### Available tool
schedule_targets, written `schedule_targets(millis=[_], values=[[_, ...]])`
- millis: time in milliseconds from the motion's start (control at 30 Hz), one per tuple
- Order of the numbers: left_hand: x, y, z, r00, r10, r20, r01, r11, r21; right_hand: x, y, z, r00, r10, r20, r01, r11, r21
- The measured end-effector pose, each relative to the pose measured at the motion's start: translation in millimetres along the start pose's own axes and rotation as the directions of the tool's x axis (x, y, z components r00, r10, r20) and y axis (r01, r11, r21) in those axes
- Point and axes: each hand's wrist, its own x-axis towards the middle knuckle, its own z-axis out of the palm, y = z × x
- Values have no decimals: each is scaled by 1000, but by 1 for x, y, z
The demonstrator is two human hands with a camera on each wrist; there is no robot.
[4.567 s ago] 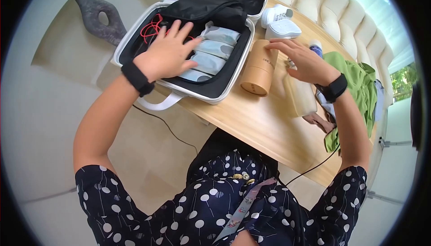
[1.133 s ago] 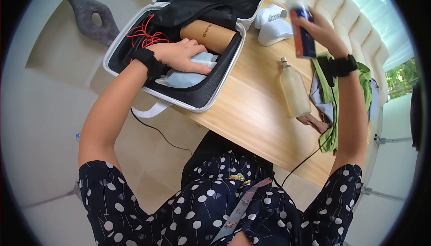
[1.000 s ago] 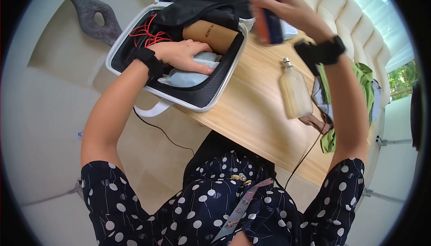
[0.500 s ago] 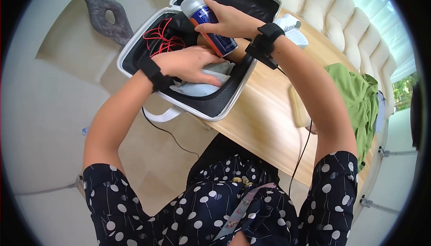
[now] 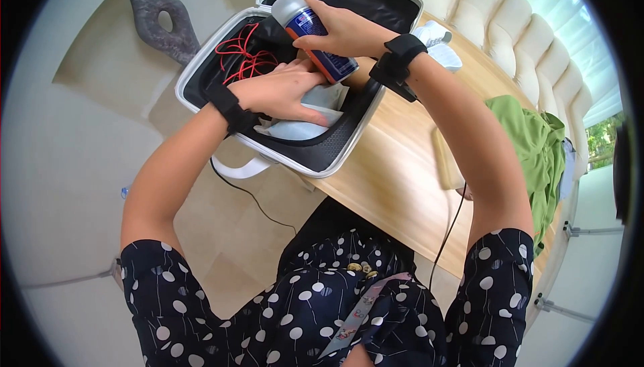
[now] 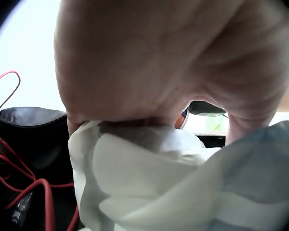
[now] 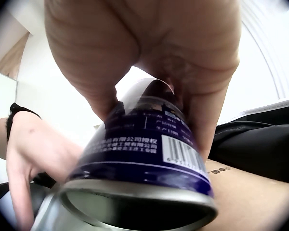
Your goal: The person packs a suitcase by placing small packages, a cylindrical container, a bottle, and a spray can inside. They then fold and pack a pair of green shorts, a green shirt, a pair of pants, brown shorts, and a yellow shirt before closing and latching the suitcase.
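Note:
A white hard-shell suitcase (image 5: 349, 159) with black lining lies open on the table. In it, my left hand (image 5: 282, 95) rests on pale blue soft packets (image 5: 295, 130), thumb spread from the fingers. My right hand (image 5: 349, 30) grips a blue and orange aerosol can (image 5: 312, 28), tilted over the suitcase with its silver cap toward the upper left. Its hollow metal base and barcode face the right wrist camera. Below the can lies a brown cardboard tube (image 7: 250, 197), mostly covered in the head view. Red cord (image 5: 245, 62) is looped at the case's left side.
On the wooden table (image 5: 382, 159), a yellowish bottle (image 5: 443, 159) lies half behind my right forearm. White shoes (image 5: 443, 57) stand beyond the case. Green clothing (image 5: 526, 139) is heaped at the right. A grey sculpture (image 5: 161, 22) stands left; a padded cream seat (image 5: 463, 5) is behind.
The cardboard tube went from the table into the suitcase. My right hand picked up the aerosol can and brought it left over the case. My left hand came down onto the packets.

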Motion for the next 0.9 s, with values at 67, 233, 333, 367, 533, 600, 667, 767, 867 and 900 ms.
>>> schedule_targets(millis=[67, 233, 333, 367, 533, 600, 667, 767, 867, 900], values=[[-6, 5, -7, 999, 36, -32, -39, 996, -77, -2, 1, -3, 1000, 1, -27, -1, 1000, 12], [-28, 19, -29, 995, 7, 99, 15, 975, -224, -3, 0, -1, 999, -8, 40, 4, 995, 102], [-39, 18, -16, 990, 108, -93, -130, 953, -273, -7, -9, 14, 996, -27, 83, 25, 999, 29], [-39, 17, -13, 990, 110, -93, -131, 954, -271, -9, -14, 20, 991, -9, 131, 4, 999, 38], [-38, 20, -9, 990, 103, -98, -124, 965, -231, -15, -25, 23, 934, 170, 313, -152, 985, -81], [-41, 19, -8, 989, 104, -105, -127, 962, -240, -20, -19, 27, 958, 114, 265, -75, 986, -151], [-42, 18, -5, 979, 127, -160, -152, 977, -153, -28, -13, 37, 974, 62, 218, -10, 973, -231], [-48, 18, -10, 986, 21, -163, -48, 985, -163, -41, -3, 40, 980, -71, 186, 136, 921, -366], [-50, 9, -13, 983, -93, -156, 44, 955, -293, -50, -10, 35, 978, -34, 207, 101, 943, -318], [-49, 4, -17, 950, -310, 29, 292, 854, -430, -52, -15, 28, 976, -39, 214, 107, 942, -317]])
